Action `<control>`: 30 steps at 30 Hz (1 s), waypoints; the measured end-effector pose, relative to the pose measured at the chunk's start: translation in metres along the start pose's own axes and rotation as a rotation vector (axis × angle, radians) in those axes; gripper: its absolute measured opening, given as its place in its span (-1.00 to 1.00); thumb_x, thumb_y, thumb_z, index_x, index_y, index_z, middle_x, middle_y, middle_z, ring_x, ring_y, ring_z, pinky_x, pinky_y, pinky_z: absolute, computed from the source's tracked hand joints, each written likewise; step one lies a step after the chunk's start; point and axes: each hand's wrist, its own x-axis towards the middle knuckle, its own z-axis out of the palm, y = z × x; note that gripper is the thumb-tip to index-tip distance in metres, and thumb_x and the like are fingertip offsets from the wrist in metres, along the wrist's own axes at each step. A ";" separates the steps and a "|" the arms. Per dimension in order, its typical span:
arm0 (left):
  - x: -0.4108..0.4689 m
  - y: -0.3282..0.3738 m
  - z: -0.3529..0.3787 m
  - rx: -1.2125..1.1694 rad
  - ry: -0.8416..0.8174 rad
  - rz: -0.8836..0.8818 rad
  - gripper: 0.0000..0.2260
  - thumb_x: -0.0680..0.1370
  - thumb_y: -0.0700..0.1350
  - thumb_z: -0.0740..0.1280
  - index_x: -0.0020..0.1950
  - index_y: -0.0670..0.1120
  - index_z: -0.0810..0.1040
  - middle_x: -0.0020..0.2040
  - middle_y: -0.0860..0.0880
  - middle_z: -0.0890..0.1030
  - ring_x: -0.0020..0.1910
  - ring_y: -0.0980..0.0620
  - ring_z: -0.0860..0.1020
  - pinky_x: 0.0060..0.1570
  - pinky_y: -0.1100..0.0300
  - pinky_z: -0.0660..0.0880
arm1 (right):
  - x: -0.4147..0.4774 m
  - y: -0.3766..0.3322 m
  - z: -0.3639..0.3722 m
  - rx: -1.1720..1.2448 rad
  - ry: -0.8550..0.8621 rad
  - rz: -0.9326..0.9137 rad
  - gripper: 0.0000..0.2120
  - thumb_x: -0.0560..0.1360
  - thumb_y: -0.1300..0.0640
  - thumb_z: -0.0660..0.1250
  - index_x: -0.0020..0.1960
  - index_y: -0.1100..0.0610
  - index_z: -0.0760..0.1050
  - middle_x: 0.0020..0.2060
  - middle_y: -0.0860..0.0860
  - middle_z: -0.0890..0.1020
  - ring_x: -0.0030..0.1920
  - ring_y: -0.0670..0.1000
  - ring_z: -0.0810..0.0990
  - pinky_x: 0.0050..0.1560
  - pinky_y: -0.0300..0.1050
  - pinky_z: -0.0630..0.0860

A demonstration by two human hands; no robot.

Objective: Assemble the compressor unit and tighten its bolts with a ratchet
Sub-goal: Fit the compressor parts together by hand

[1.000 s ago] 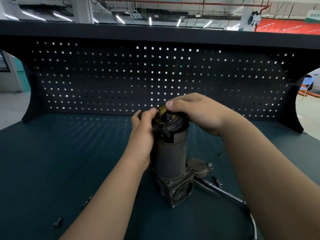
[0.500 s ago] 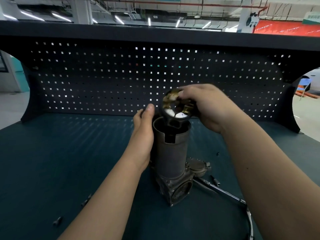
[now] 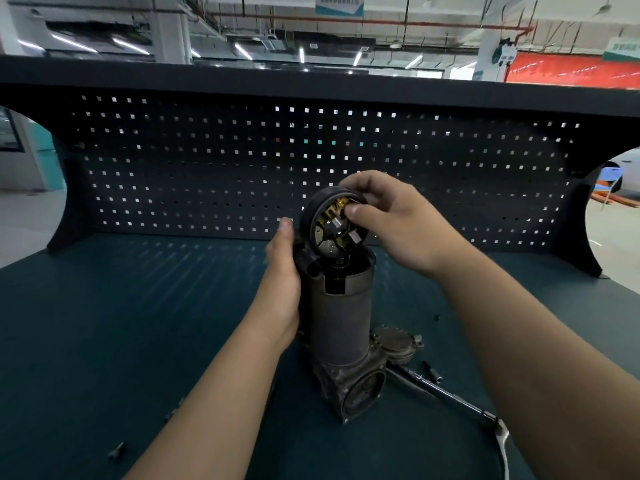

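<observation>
— Where does the compressor unit (image 3: 341, 317) stand?

— It stands upright on the dark green bench (image 3: 121, 323), about in the middle, in front of the black pegboard (image 3: 207, 168). The grey cylinder points up, and the cast metal base sits down on the bench surface.

— And the left hand (image 3: 282, 282)?

— It grips the cylinder from the left side, near the top. The thumb points upward and lies beside the rim of the end cap (image 3: 327, 233). The other fingers go behind the cylinder, so I cannot see them.

— What does the right hand (image 3: 391, 223) hold?

— It holds the end cap. The thumb presses on the inner parts, and the fingers curl over the upper rim. The cap is tilted, with its open side toward the camera, and brass and silver pieces show inside it. Its lower edge is at the open mouth of the cylinder, but the cap is not seated flat on it.

— Where is the ratchet (image 3: 440, 393)?

— It lies on the bench, just to the right of the base, and no hand touches it. Its handle runs toward the lower right and passes under the right forearm.

— Any bolts?

— One small bolt (image 3: 116, 451) lies alone at the lower left, well apart from the unit. A short dark piece (image 3: 433, 371) lies near the head of the ratchet. Perhaps it is a bolt or a bit; it is too small to tell.
</observation>
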 end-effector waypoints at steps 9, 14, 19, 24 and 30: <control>-0.001 0.000 -0.001 -0.010 0.025 -0.055 -0.43 0.58 0.34 -0.01 0.28 0.02 0.57 0.15 -0.03 0.66 0.15 0.06 0.61 0.20 0.05 0.47 | 0.002 -0.019 -0.020 -0.457 -0.251 0.006 -0.34 0.41 0.04 0.48 0.43 -0.17 0.29 0.12 -0.27 0.54 0.10 -0.31 0.51 -0.01 -0.56 0.40; -0.001 0.002 0.000 -0.053 0.011 -0.094 -0.43 0.57 0.34 0.02 0.09 0.03 0.68 0.07 -0.05 0.69 0.09 0.04 0.64 0.11 0.05 0.50 | -0.002 -0.025 -0.009 -0.646 -0.215 -0.060 -0.38 0.34 0.04 0.52 0.30 -0.14 0.32 -0.03 -0.29 0.51 0.00 -0.19 0.47 -0.08 -0.45 0.39; -0.001 0.003 0.000 -0.045 0.041 -0.080 -0.42 0.56 0.33 0.07 0.41 -0.02 0.40 0.17 -0.09 0.64 0.14 -0.02 0.62 0.10 0.03 0.53 | -0.010 -0.041 0.001 -0.816 -0.218 -0.209 -0.42 0.31 -0.26 0.30 0.29 -0.14 0.32 0.12 -0.19 0.45 0.14 -0.07 0.32 0.19 -0.13 0.29; -0.001 0.002 0.000 -0.044 -0.017 -0.028 -0.39 0.57 0.37 -0.09 0.19 0.09 0.63 0.17 -0.03 0.65 0.17 0.06 0.60 0.15 0.09 0.47 | -0.009 -0.042 -0.005 -0.675 -0.138 -0.312 -0.75 0.44 0.01 0.42 0.08 0.02 0.51 -0.02 -0.08 0.50 -0.01 -0.11 0.44 0.05 -0.29 0.36; -0.002 0.003 -0.008 -0.175 -0.098 0.002 -0.35 0.52 0.41 -0.02 0.05 0.01 0.69 0.11 -0.09 0.67 0.13 0.03 0.62 -0.01 0.19 0.54 | -0.020 -0.009 0.006 -0.435 -0.217 -0.256 -0.68 0.43 0.20 0.46 -0.01 -0.11 0.40 0.37 -0.03 0.28 0.41 -0.06 0.26 0.25 -0.23 0.25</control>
